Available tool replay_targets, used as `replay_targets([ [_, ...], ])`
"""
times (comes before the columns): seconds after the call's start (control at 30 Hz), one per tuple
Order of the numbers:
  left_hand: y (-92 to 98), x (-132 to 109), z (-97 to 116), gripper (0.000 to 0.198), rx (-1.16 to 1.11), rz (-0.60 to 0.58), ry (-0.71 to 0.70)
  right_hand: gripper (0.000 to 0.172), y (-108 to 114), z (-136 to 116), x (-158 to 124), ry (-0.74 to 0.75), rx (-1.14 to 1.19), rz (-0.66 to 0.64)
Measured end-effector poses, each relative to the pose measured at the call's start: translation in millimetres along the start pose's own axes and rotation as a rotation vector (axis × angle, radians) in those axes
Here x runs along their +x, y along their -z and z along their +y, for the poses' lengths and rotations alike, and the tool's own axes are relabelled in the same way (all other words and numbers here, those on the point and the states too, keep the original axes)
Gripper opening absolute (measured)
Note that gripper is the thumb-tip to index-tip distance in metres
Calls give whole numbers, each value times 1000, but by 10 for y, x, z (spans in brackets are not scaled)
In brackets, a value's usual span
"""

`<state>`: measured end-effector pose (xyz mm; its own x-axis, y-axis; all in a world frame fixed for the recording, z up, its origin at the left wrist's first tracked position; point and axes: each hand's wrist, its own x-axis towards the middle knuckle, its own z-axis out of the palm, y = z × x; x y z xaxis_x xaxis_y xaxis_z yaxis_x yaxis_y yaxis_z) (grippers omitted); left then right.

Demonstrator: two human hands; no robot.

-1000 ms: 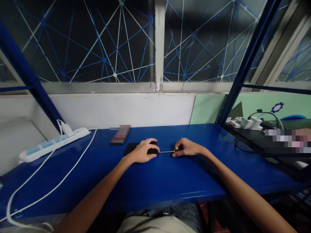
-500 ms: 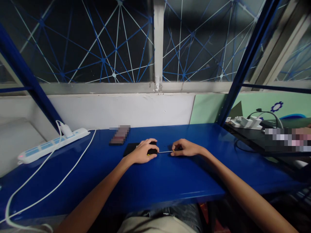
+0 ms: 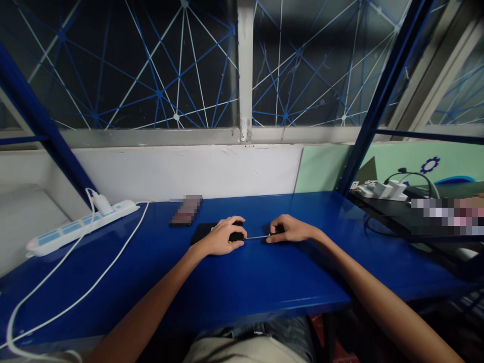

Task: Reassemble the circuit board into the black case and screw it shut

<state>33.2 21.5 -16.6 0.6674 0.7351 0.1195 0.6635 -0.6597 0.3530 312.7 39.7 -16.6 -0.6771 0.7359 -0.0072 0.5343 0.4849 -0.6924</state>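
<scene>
On the blue table (image 3: 249, 282), my left hand (image 3: 221, 235) is curled over a small black object (image 3: 237, 235) that lies at the right end of a flat black pad (image 3: 200, 232). My right hand (image 3: 289, 229) is closed in a pinch on the handle of a thin screwdriver (image 3: 258, 237). Its metal shaft runs level to the left, and its tip meets the black object under my left fingers. Both hands rest on the tabletop about a hand's width apart.
A white power strip (image 3: 77, 226) lies at the far left, its white cable (image 3: 75, 297) looping toward the front edge. A blurred flat item (image 3: 185, 210) sits behind the pad. White chargers (image 3: 381, 190) with black cables stand on a dark shelf at the right.
Both hands stay in place with the screwdriver against the black object. The view has shifted only slightly.
</scene>
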Motion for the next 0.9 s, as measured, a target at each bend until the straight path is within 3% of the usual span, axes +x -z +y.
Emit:
replay_targets([
  [0.67, -46, 32, 59, 21, -25, 122, -24, 38, 4, 6, 18, 7, 2, 66],
  [0.9, -95, 83, 76, 20, -80, 217, 6, 38, 119, 15, -29, 21, 28, 191],
])
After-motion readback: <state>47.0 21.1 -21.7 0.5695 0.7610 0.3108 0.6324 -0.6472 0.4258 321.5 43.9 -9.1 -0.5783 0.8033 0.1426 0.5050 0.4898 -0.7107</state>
